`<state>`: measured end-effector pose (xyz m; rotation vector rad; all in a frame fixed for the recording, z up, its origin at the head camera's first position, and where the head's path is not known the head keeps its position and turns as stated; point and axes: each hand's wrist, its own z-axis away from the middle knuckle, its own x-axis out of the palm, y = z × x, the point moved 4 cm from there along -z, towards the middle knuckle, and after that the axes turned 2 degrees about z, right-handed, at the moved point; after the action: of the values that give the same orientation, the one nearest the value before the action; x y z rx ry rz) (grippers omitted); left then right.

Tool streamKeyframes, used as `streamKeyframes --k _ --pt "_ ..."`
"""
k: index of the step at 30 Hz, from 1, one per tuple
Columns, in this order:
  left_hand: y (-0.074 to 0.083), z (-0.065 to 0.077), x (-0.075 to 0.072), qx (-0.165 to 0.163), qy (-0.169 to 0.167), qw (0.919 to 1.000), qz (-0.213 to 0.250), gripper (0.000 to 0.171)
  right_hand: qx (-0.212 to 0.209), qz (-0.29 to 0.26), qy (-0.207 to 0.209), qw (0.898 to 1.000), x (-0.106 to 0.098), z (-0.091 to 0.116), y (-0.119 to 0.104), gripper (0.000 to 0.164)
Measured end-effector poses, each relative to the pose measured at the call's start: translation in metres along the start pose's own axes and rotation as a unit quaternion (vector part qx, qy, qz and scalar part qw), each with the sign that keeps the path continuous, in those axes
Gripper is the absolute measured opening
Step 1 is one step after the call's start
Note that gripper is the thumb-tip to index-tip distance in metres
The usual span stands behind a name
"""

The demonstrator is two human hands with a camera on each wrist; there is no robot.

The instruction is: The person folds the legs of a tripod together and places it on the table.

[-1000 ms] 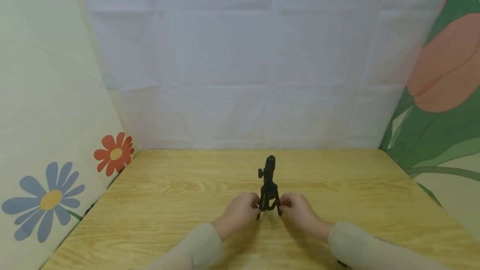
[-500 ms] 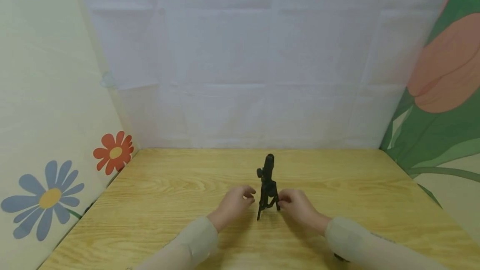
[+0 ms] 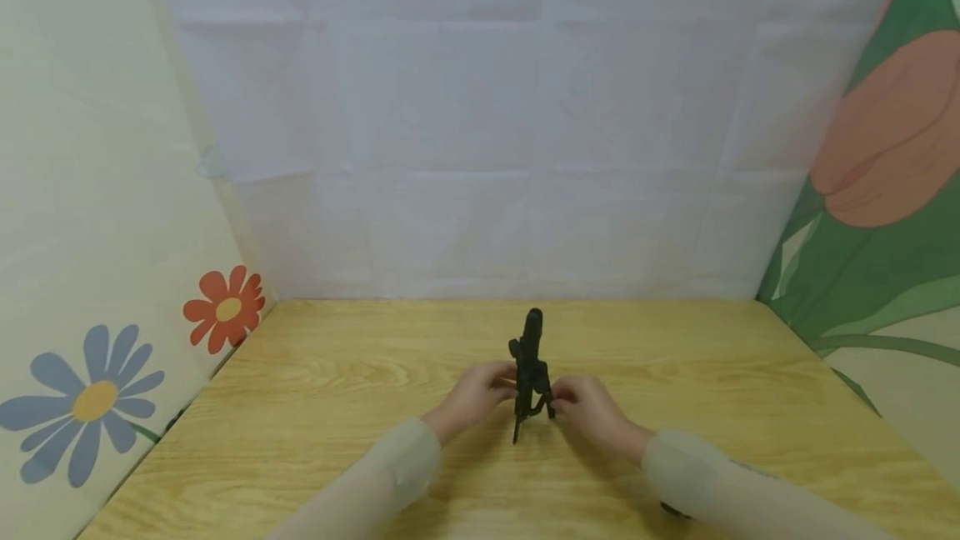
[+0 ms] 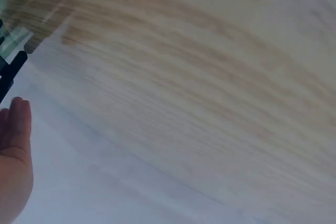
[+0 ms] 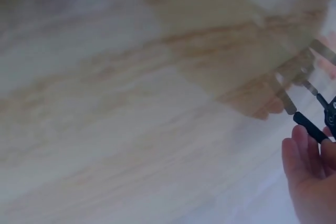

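Note:
A small black tripod (image 3: 533, 375), with a side knob (image 3: 514, 347) and spread legs, stands upright on the wooden table between the two hands. My right hand (image 3: 597, 413) pinches its right leg low down; in the right wrist view, fingers and thumb close on that dark leg (image 5: 310, 126). At the tripod's left side is my left hand (image 3: 474, 394), its fingertips reaching close to the body and partly hidden behind it. The left wrist view shows those fingers (image 4: 20, 124) fairly straight, just short of a black leg (image 4: 16, 67).
The wood-grain table (image 3: 337, 373) runs back to a creased white cloth wall (image 3: 450, 107). Flower-printed panels flank it, one on the left (image 3: 90, 190) and one on the right (image 3: 885, 273). A small dark thing (image 3: 675, 511) shows under the right sleeve.
My left hand let go of the left leg, drew away, then came back beside the tripod. The tripod has turned slightly and shifted a little left, with my right hand still on its leg.

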<state>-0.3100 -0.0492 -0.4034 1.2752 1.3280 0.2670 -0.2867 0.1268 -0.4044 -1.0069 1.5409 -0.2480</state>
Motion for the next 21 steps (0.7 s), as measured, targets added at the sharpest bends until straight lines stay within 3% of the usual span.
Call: streamKeyframes --k 10,21 --pt "-0.009 -0.006 -0.001 -0.015 -0.029 0.9991 0.025 0.018 -0.006 -0.008 0.004 1.000 0.007 -0.005 0.000 0.014" --pt "-0.011 -0.006 -0.003 -0.031 -0.046 0.9984 -0.010 0.015 -0.001 -0.008 -0.012 1.000 0.011 -0.010 -0.003 0.014"
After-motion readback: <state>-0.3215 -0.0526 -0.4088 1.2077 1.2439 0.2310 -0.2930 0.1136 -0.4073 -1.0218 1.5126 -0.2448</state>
